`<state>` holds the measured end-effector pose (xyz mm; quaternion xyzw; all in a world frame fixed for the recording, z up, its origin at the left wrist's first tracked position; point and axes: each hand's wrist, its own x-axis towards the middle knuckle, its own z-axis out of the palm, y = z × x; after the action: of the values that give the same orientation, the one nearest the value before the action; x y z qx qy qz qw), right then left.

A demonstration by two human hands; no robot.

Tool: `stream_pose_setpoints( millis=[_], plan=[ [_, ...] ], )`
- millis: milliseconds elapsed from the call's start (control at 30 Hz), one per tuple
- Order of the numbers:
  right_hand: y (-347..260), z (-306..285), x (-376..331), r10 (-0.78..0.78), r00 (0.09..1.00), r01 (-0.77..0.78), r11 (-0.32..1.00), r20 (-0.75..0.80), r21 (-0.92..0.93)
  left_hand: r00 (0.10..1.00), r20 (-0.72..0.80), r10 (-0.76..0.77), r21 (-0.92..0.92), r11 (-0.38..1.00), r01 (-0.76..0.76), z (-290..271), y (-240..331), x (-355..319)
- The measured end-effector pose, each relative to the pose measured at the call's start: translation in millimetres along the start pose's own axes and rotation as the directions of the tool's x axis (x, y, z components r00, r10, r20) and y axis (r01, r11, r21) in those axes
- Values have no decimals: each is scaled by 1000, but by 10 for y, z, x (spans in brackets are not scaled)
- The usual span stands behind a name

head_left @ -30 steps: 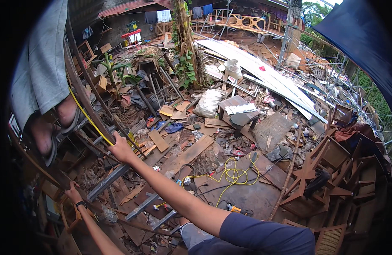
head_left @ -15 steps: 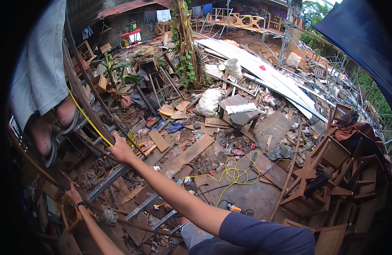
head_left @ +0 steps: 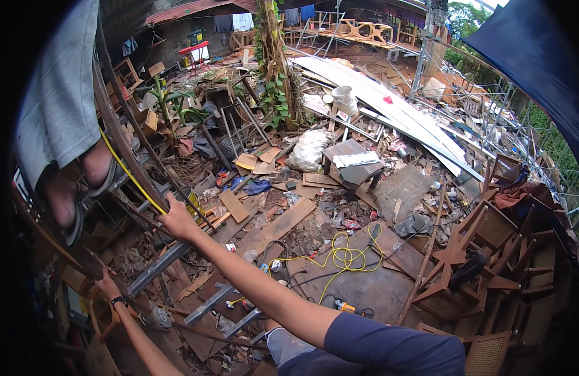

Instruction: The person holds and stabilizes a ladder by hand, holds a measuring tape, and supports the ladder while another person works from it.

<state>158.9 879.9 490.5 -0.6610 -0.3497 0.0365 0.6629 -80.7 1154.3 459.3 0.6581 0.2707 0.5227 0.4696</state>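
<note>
A dark curved wooden rail (head_left: 123, 141) runs steeply from about eleven o'clock down toward eight o'clock, with a thin yellow cord (head_left: 131, 178) lying along it. The right hand (head_left: 176, 217) sits on this rail at about nine o'clock, its grip wrapped closed around the rail just where the yellow cord ends. The arm stretches back from it to a dark blue sleeve at five o'clock.

The left hand (head_left: 107, 285), a dark band at its wrist, is lower at about eight o'clock. Its grip is pressed closed on another dark wooden bar (head_left: 70, 260) of the same frame.

Just above both hands, at ten o'clock, another person's sandalled foot (head_left: 67, 197) stands on the frame under grey trousers (head_left: 60, 100).

Below the hands, grey metal rails (head_left: 164, 263) slant across the ground. Farther out toward the centre lie loose planks (head_left: 283, 225) and a tangled yellow cable (head_left: 342, 257) on a dark board. At three to four o'clock, wooden chair frames (head_left: 490, 250) are stacked. Near twelve o'clock, a tree trunk (head_left: 270, 50) rises among long pale metal sheets (head_left: 389, 113).
</note>
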Motion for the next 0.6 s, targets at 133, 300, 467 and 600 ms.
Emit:
stream_pose_setpoints(
  millis=[133, 300, 467, 600],
  plan=[
    [166, -92, 93, -129, 992, 129, 980, 12, -152, 998, 32, 49, -51, 998, -47, 156, -65, 64],
    [82, 154, 22, -53, 998, 52, 999, -29, -11, 1000, -5, 29, -4, 1000, -29, -169, -115, 83],
    [424, 88, 191, -165, 985, 152, 969, -52, -195, 999, 39, 25, -30, 999, -24, 161, -21, 28],
    [364, 86, 152, -167, 986, 163, 967, -3, -196, 999, 6, 46, -35, 998, -46, 137, 11, 5]
  ],
)
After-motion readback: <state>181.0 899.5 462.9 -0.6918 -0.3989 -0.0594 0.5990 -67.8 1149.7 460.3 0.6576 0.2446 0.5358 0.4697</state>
